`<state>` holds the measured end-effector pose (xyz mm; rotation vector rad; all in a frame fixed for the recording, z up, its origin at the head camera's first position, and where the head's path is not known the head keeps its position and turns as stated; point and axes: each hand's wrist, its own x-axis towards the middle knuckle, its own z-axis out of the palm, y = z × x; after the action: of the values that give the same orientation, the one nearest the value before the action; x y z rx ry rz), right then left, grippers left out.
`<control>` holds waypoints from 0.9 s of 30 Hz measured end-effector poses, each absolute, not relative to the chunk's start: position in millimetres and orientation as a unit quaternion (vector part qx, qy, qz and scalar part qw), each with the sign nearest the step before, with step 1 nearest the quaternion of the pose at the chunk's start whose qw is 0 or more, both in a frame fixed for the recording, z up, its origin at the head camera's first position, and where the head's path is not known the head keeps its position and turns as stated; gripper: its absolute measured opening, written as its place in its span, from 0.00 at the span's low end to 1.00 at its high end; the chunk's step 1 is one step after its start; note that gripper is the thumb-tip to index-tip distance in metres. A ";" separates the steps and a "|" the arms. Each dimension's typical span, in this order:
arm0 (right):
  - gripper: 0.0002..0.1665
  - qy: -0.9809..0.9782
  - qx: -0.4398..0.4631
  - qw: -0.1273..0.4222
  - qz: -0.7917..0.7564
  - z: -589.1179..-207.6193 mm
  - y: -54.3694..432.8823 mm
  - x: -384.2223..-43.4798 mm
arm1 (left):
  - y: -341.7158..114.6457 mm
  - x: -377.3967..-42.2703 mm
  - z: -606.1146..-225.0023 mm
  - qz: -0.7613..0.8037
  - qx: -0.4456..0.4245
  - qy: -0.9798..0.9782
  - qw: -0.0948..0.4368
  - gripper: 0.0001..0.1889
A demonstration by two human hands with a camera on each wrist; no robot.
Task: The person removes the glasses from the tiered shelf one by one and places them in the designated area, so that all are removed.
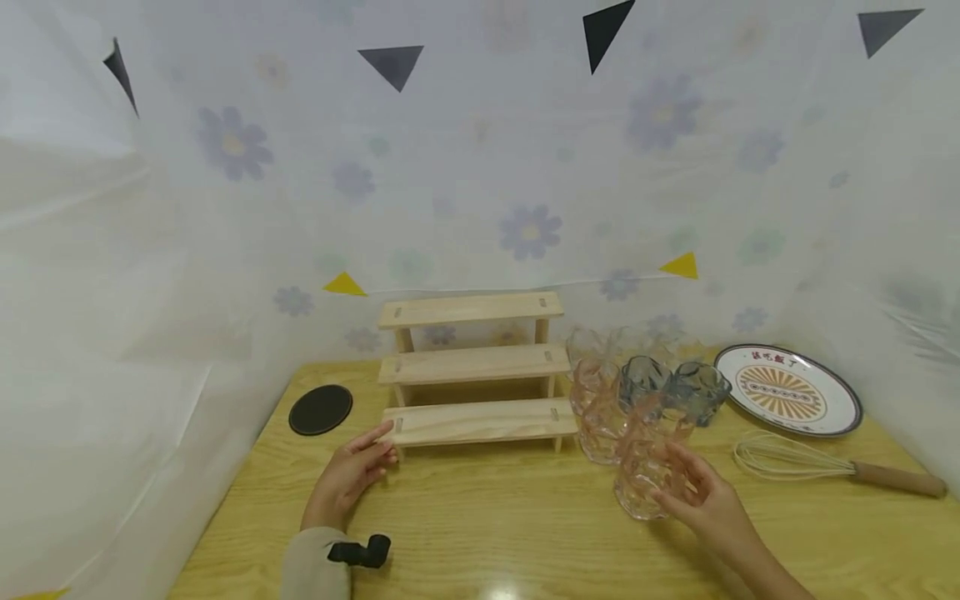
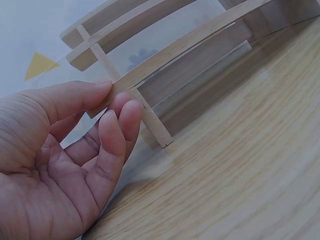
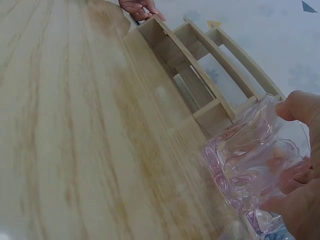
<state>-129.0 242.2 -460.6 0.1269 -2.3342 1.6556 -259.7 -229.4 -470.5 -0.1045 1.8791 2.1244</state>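
A three-step wooden shelf rack (image 1: 480,422) stands against the back curtain. At its lowest step, my left hand (image 1: 348,479) pinches the left end, thumb on top and fingers curled underneath; the left wrist view shows this grip on the board (image 2: 150,65). My right hand (image 1: 708,504) grips a clear pinkish wavy glass (image 1: 637,492) from its right side, thumb and fingers around it. Whether that glass (image 3: 245,155) touches the table cannot be told. Just behind it, more pinkish glasses (image 1: 600,433) and two grey-blue glasses (image 1: 699,390) stand clustered right of the rack.
A round black coaster (image 1: 321,409) lies left of the rack. To the right are a patterned plate (image 1: 840,396) leaning near the curtain and a whisk (image 1: 896,478) with a wooden handle. The wooden table (image 1: 480,525) ends at curtains on the left and back.
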 end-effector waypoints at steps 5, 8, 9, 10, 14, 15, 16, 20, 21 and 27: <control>0.40 -0.822 0.035 0.140 0.550 -461.1 243.1 -126.3 | -228.2 -262.5 -472.9 0.739 -0.030 0.655 0.155 0.28; 0.41 -0.828 0.033 0.148 0.540 -459.7 240.9 -125.4 | -229.4 -264.4 -474.6 0.739 -0.032 0.654 0.156 0.28; 0.41 -0.829 0.033 0.149 0.538 -459.2 240.0 -125.4 | -230.0 -264.9 -475.0 0.739 -0.034 0.654 0.155 0.27; 0.41 -0.829 0.034 0.151 0.538 -459.0 239.1 -125.7 | -230.7 -264.9 -474.5 0.739 -0.033 0.655 0.154 0.27; 0.41 -0.828 0.039 0.153 0.537 -457.3 236.1 -129.8 | -234.4 -265.6 -471.9 0.735 -0.027 0.660 0.152 0.27; 0.41 -0.828 0.041 0.153 0.538 -456.6 235.5 -131.4 | -235.3 -265.8 -471.2 0.736 -0.027 0.660 0.149 0.27; 0.41 -0.827 0.043 0.152 0.539 -455.8 235.1 -133.0 | -236.0 -266.1 -470.6 0.737 -0.028 0.659 0.147 0.27; 0.41 -0.830 0.047 0.142 0.537 -452.6 233.0 -140.8 | -239.6 -265.8 -467.9 0.744 -0.043 0.652 0.138 0.24; 0.41 -0.832 0.049 0.140 0.534 -451.6 232.5 -142.3 | -240.2 -266.2 -467.1 0.744 -0.044 0.652 0.138 0.24; 0.41 -0.837 0.066 0.147 0.523 -447.4 231.2 -151.3 | -241.2 -270.0 -460.5 0.745 -0.049 0.653 0.125 0.23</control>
<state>-151.3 231.2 -447.4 0.1894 -2.4088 1.5063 -270.0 -241.2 -460.5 -0.1429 1.9027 2.1707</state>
